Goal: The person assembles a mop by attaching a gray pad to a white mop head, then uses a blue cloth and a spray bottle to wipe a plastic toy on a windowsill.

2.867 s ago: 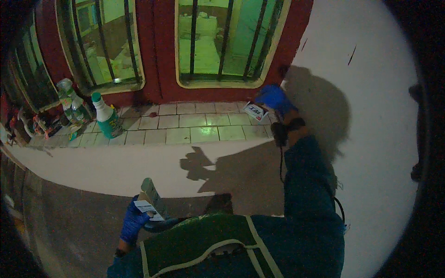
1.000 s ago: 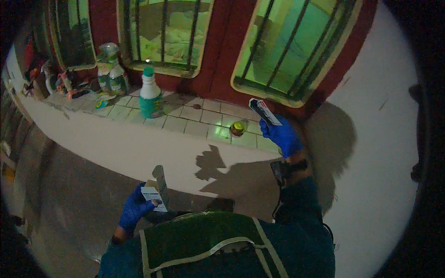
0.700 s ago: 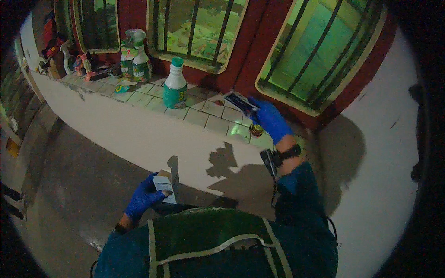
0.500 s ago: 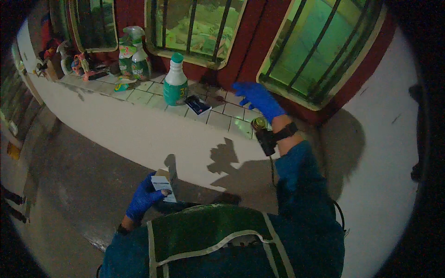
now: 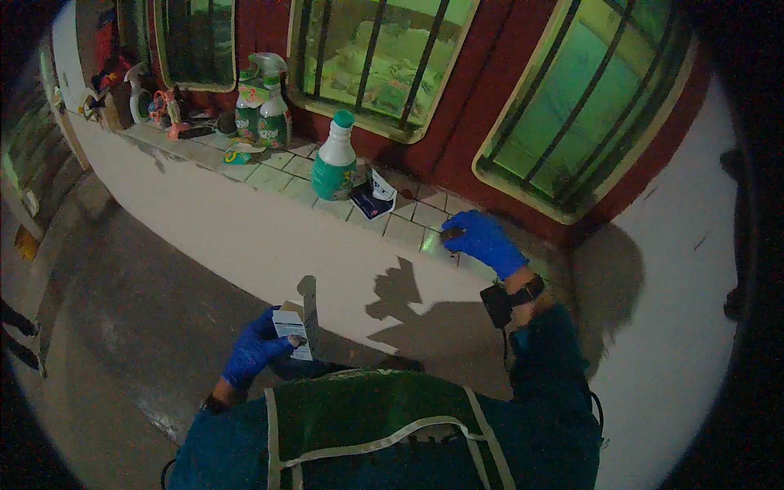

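My left hand, in a blue glove, is closed around a small white carton with fine print, low in front of the wall. Its thumb presses on the carton's face, by a small greyish spot I cannot make out. My right hand, also gloved in blue, is over the right part of the tiled ledge. Its fingers are closed on a small round brownish-gold object, partly hidden by the glove. To the left on the ledge lies a dark blue folded leaflet with a white flap standing up, beside a white-and-green bottle.
Spray bottles and a green packet stand and lie farther left on the tiled ledge. Barred windows in a red frame rise behind it. A white wall closes the right side. Another person's legs show at far left.
My right hand has come down and nearer, closing on the round object on the ledge. The leaflet's white flap now stands up. My left hand still holds the carton. The view has shifted slightly.
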Demonstrator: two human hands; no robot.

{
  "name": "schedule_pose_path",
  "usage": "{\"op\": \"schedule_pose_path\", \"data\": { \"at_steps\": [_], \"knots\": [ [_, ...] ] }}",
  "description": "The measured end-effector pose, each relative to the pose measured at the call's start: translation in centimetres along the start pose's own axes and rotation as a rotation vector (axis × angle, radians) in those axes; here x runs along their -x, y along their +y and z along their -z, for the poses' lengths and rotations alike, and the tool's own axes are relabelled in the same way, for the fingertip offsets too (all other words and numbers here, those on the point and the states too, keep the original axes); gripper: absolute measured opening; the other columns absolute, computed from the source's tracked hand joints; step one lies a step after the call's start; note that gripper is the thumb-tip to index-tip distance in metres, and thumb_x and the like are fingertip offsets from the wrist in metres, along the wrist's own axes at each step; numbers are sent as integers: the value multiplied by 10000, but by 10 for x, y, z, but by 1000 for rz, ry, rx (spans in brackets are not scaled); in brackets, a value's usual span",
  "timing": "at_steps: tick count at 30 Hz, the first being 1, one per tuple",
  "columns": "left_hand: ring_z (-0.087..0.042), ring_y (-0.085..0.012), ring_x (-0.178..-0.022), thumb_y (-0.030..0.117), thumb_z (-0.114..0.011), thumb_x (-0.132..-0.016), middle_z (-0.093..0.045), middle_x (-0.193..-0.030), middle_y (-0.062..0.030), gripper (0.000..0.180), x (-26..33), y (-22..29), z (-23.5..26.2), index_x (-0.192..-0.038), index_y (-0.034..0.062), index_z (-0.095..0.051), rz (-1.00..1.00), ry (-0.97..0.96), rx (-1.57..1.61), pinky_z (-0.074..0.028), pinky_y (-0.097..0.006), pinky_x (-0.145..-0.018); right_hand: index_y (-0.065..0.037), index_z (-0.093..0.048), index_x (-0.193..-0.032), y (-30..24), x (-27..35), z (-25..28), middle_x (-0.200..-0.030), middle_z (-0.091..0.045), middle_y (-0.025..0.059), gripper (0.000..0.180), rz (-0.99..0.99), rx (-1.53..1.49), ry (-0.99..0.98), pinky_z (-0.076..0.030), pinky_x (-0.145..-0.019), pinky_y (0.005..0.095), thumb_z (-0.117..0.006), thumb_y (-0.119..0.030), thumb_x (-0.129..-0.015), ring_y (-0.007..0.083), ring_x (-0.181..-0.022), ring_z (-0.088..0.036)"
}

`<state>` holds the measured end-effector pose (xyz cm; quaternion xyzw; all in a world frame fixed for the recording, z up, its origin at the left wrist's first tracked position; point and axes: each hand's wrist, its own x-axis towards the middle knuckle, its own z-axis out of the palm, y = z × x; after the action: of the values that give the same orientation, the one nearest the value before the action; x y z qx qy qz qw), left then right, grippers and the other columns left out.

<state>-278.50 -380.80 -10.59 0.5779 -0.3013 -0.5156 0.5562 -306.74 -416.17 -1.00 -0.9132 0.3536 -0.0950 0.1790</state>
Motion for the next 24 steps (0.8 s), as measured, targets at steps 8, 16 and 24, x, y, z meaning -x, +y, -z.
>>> {"op": "schedule_pose_path", "data": {
  "at_steps": [8,16,24],
  "knots": [
    [-569,-212,-1056,151,-745,-765,-604,-1126,-100,587,2,-19,14,-1269,39,-464,-57,-3,98,-458,-360,-924,-49,-476,-1282,-51,-68,-51,-1192,-554,184,623,121,49,168,-445,-911,372,-704,-258,-742,305,-1049,-567],
    [-581,-186,-1019,145,-742,-770,-616,-1074,-76,473,16,-45,25,-1179,56,-520,-120,147,187,-472,-346,-896,-14,-423,-1325,-117,-96,2,-1245,-520,175,717,222,-235,149,-446,-918,359,-744,-288,-746,278,-1101,-537],
    [-578,-189,-1030,146,-744,-768,-614,-1089,-69,494,26,-38,47,-1197,63,-512,-108,118,159,-468,-362,-912,-106,-466,-1320,-192,-147,2,-1153,-564,156,693,326,-366,384,-473,-863,347,-770,-286,-723,231,-1007,-581]
  ]
}}
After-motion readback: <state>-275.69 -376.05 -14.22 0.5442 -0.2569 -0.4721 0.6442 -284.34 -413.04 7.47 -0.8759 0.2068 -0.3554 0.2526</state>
